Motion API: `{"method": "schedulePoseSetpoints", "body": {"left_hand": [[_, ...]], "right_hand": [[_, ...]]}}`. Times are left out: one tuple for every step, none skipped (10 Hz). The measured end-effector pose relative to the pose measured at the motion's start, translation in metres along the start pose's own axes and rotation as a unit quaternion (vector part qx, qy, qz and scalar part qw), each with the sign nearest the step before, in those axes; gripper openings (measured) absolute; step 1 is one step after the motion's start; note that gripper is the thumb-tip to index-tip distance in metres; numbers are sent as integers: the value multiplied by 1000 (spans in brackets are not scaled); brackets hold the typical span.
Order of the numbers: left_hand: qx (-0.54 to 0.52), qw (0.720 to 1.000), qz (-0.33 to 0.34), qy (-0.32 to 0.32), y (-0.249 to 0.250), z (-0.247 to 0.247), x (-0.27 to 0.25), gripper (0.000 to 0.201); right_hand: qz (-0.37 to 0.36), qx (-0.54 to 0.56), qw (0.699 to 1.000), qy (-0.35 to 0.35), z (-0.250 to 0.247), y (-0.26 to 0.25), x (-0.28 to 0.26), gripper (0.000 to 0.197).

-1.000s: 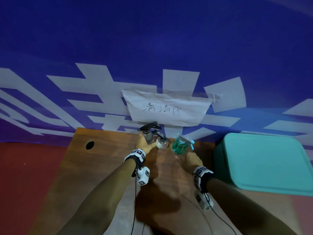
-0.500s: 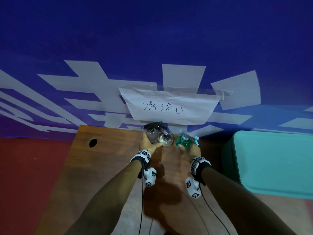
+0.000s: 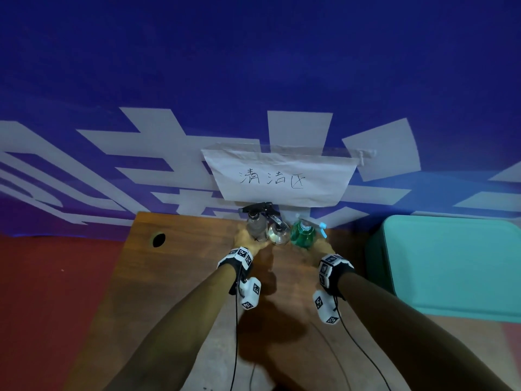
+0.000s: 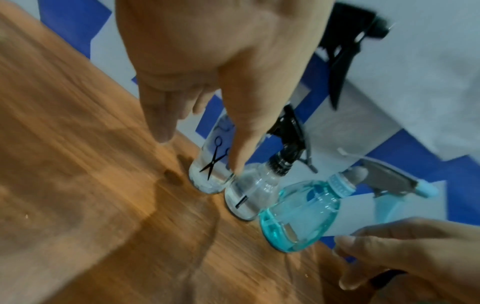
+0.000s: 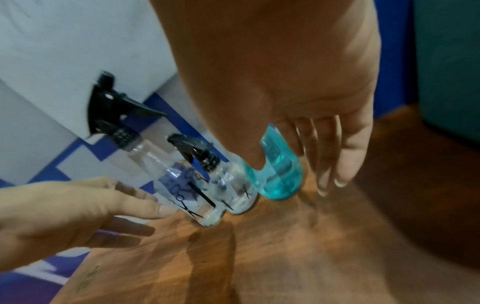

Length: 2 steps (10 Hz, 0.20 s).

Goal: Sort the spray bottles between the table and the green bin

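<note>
Three spray bottles stand in a row at the far edge of the wooden table (image 3: 183, 277): a tall clear bottle (image 3: 256, 227) with a black trigger, a round clear bottle (image 3: 278, 234) and a turquoise bottle (image 3: 303, 236). My left hand (image 3: 248, 241) is at the tall clear bottle (image 5: 182, 197) with straight fingers, whose tips touch its side. My right hand (image 3: 318, 251) sits just behind the turquoise bottle (image 4: 301, 218), thumb on one side and straight fingers on the other, not closed round it. The green bin (image 3: 451, 263) stands to the right of the table.
A paper sign (image 3: 279, 177) with handwriting hangs on the blue wall right behind the bottles. The table has a round cable hole (image 3: 158, 240) at its far left. Cables run from both wrists over the near table.
My right hand brought the turquoise bottle forward and left beside the round clear bottle and loosened its fingers. My left hand relaxed its hold on the tall clear bottle.
</note>
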<state>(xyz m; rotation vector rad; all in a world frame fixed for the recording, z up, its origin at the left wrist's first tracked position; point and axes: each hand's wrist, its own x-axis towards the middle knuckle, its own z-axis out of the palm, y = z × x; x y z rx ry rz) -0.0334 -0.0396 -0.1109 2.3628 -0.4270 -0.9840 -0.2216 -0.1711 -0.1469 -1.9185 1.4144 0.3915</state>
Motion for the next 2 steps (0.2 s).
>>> {"method": "schedulePoseSetpoints", "body": {"left_hand": [[95,995,9,-28,7,-23,-20,39],[149,987,61,-26,27,-51,-49,22]], "right_hand": [[-44,-93,994,-25,-22,-2,-14,29],[-105,-131,986,-6,-59,-19,-58,30]]}}
